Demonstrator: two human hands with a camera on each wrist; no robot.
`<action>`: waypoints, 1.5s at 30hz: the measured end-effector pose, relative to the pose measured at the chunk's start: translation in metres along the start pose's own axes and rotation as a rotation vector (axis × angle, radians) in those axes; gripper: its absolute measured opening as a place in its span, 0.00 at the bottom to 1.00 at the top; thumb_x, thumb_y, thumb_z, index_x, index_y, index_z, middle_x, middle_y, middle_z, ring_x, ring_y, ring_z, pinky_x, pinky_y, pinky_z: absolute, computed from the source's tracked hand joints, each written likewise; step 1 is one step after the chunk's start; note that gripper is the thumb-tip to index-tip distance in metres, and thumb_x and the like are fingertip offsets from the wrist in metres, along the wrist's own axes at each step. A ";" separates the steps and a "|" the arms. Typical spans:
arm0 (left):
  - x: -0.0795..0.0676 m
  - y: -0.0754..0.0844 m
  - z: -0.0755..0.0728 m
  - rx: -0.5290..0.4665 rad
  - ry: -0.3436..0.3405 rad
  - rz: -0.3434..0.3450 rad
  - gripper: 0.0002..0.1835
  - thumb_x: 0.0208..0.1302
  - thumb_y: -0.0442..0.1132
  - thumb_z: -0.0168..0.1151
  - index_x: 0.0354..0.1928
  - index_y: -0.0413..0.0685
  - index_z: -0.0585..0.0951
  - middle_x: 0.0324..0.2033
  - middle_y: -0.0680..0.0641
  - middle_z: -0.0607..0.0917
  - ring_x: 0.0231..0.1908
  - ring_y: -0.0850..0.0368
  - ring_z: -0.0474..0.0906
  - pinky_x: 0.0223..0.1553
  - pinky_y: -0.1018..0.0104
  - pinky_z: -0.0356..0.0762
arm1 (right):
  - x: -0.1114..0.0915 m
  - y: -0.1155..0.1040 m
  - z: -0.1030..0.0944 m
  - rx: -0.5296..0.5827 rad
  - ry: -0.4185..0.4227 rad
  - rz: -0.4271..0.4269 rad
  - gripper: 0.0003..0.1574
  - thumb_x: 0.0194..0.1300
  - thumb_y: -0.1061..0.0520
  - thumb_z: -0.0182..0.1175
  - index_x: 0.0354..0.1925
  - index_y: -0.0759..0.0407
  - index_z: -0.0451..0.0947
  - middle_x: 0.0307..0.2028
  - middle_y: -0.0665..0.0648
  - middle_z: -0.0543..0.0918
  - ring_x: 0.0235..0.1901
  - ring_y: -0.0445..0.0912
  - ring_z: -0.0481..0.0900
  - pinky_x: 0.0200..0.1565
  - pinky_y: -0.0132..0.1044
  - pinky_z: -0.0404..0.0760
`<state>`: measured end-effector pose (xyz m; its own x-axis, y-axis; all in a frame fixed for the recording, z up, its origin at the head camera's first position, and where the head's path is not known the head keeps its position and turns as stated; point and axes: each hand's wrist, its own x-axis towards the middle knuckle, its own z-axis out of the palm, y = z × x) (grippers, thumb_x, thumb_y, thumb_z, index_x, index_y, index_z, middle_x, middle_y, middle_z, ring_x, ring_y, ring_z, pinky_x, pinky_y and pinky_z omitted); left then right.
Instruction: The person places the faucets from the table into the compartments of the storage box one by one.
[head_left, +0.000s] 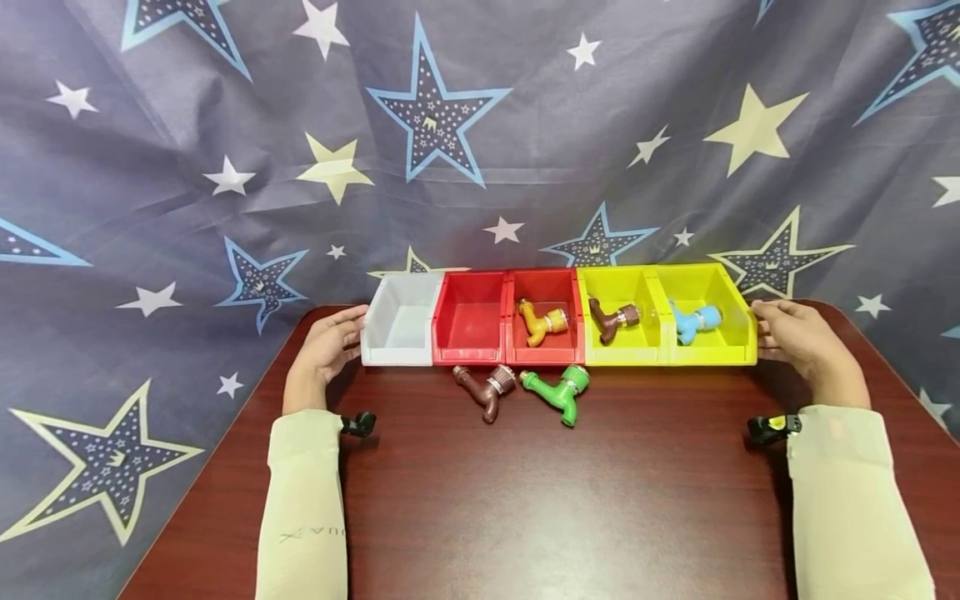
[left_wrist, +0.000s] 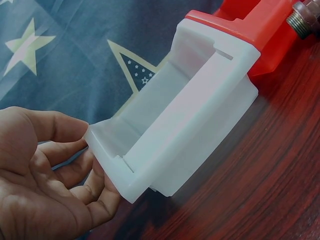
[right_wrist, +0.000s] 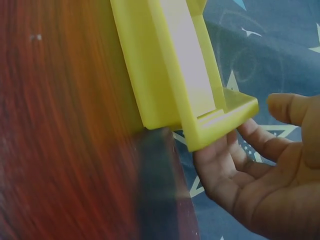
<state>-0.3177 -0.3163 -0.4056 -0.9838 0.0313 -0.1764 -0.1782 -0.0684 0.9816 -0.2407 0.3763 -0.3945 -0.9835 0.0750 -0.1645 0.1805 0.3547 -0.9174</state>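
Table, head view: dark red-brown wood-grain top (head_left: 562,517), glossy, a pale glare at lower centre of the frame.
Backdrop: grey cloth (head_left: 525,150), creased, printed with blue, white and yellow stars, filling the upper frame.
Bins: one row across the centre, smooth and open-topped with low front lips: white bin (head_left: 397,356), left red bin (head_left: 470,355), right red bin (head_left: 546,355), left yellow bin (head_left: 626,355), right yellow bin (head_left: 711,355).
Taps inside: orange tap (head_left: 534,322) in the right red bin, brown tap (head_left: 609,325) in the left yellow, blue tap (head_left: 688,323) in the right yellow.
Taps in front: dark brown tap (head_left: 474,387) and green tap (head_left: 558,392), on the table at centre.
Left hand (head_left: 324,348): at centre left, relaxed, fingertips against the row's white end.
Right hand (head_left: 806,337): at centre right, fingertips against the yellow end.
Left wrist view: thumb tip at the white bin's corner, loosely bent fingers against its end, palm open; red plastic adjoins at upper right.
Right wrist view: thumb apart from the yellow bin, fingers loosely bent and touching its end; nothing gripped.
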 end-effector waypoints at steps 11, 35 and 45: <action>-0.007 0.006 0.000 -0.008 -0.007 -0.005 0.27 0.78 0.32 0.54 0.75 0.39 0.66 0.42 0.53 0.87 0.39 0.59 0.81 0.49 0.57 0.73 | 0.001 0.006 -0.006 0.022 -0.098 -0.032 0.27 0.83 0.50 0.45 0.67 0.67 0.60 0.40 0.42 0.78 0.37 0.40 0.82 0.42 0.36 0.84; -0.008 0.016 0.029 0.827 0.237 0.312 0.23 0.76 0.38 0.51 0.67 0.36 0.75 0.56 0.32 0.81 0.54 0.39 0.77 0.55 0.47 0.75 | -0.002 0.010 -0.005 0.024 -0.054 -0.061 0.24 0.81 0.50 0.49 0.62 0.67 0.62 0.38 0.42 0.79 0.35 0.41 0.81 0.40 0.35 0.84; -0.015 0.024 0.068 1.030 0.228 0.641 0.18 0.70 0.34 0.56 0.58 0.34 0.82 0.47 0.33 0.83 0.46 0.37 0.79 0.51 0.44 0.74 | -0.003 0.011 -0.004 0.014 -0.049 -0.074 0.25 0.81 0.50 0.49 0.62 0.67 0.62 0.38 0.42 0.79 0.36 0.41 0.81 0.40 0.36 0.84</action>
<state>-0.3055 -0.2505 -0.3741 -0.8874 0.1001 0.4499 0.3335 0.8132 0.4769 -0.2359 0.3843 -0.4029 -0.9936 0.0036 -0.1130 0.1073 0.3450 -0.9325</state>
